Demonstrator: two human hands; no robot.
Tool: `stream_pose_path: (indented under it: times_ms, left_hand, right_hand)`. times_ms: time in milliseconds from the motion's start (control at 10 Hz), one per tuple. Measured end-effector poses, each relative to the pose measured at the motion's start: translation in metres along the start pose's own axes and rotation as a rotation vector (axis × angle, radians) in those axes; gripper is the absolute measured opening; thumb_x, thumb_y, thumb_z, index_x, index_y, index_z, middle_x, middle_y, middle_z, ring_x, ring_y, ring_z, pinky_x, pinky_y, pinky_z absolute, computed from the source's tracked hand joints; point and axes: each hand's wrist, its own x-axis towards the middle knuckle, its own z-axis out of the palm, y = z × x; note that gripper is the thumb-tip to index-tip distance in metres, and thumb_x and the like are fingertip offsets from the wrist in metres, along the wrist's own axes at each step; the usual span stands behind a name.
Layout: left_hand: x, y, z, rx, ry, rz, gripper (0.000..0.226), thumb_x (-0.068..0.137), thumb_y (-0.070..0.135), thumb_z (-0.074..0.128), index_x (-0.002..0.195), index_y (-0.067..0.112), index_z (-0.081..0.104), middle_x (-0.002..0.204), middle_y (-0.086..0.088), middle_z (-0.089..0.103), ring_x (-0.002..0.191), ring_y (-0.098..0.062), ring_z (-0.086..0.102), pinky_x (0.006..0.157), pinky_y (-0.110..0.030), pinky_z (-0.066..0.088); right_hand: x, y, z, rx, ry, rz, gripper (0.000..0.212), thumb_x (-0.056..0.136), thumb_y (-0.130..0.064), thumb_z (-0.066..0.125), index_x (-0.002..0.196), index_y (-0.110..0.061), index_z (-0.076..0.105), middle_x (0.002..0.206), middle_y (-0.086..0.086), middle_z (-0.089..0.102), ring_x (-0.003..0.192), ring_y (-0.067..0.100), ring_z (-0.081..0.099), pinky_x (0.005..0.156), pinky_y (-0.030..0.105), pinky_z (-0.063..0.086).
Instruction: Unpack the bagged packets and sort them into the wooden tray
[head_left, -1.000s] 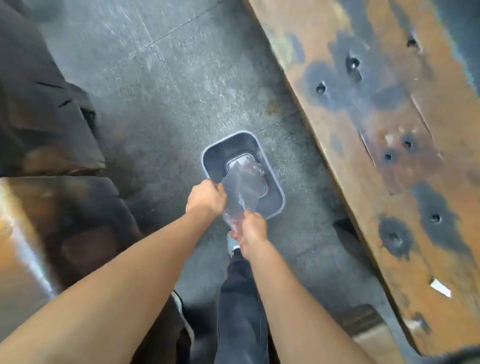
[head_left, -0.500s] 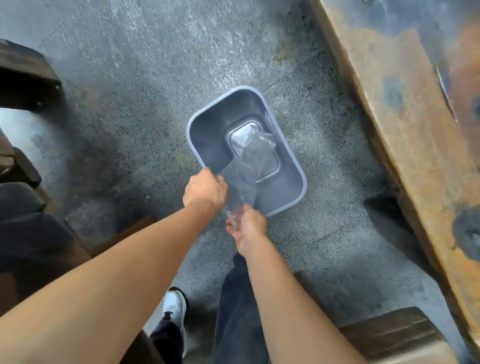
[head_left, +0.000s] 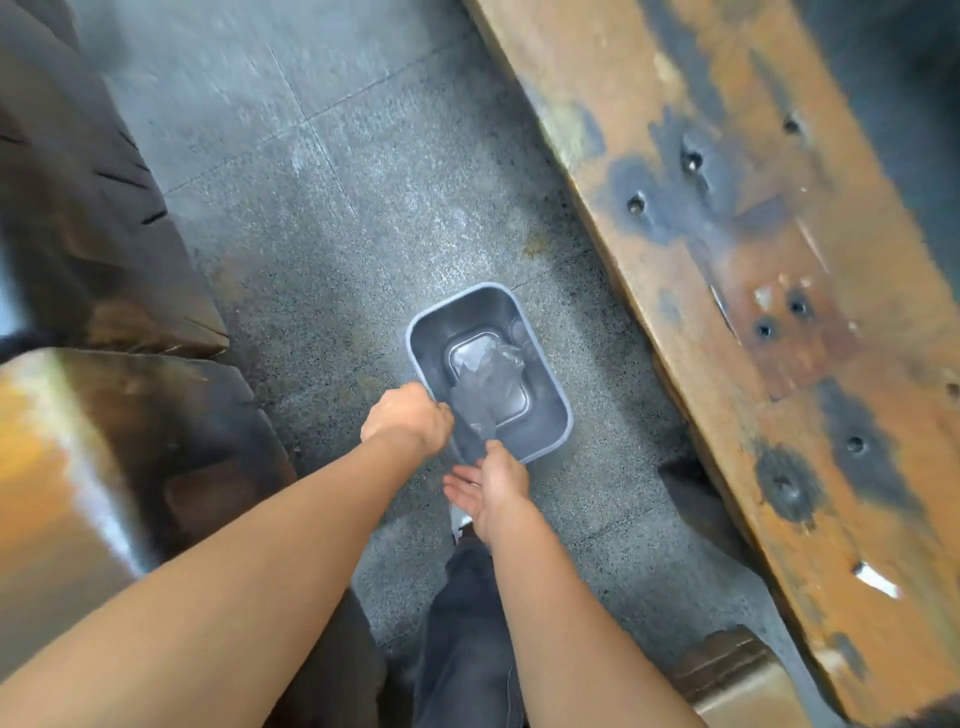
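Observation:
A crumpled clear plastic bag (head_left: 485, 382) hangs over a grey rectangular bin (head_left: 551, 387) that stands on the speckled floor. My left hand (head_left: 408, 418) is closed on the bag's near edge, at the bin's left rim. Just below the bin's near corner, my right hand (head_left: 488, 486) has its palm showing and its fingers spread. Its thumb is close to the bag's lower tip, and I cannot tell whether they touch. No packets and no wooden tray are in view.
A long worn wooden table top (head_left: 753, 260) with dark stains and holes runs along the right. Dark wooden furniture (head_left: 104, 234) fills the left. A wooden stool corner (head_left: 737, 680) is at the lower right. My dark trouser leg (head_left: 467, 634) is below my hands.
My right hand was closed on the bag's lower end and has now spread its fingers. The bag has sunk further into the bin. The view has pulled back from the bin.

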Motion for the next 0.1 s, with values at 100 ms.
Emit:
stream_pose_path:
  times_ms: [100]
  left_hand:
    - [-0.0504,-0.0135,-0.0315,-0.011,-0.005,0.044,0.035,0.09,0.037,0.048,0.108,0.01,0.063,0.111,-0.014,0.068,0.099,-0.033,0.069,0.086,-0.038,0.055]
  right_hand:
    - [-0.0661,0.0017,0.0,-0.075,-0.01,-0.09,0.043,0.105,-0.03,0.039,0.13,0.002,0.05,0.087,0.015,0.062,0.071,0.027,0.063,0.06,0.035,0.055]
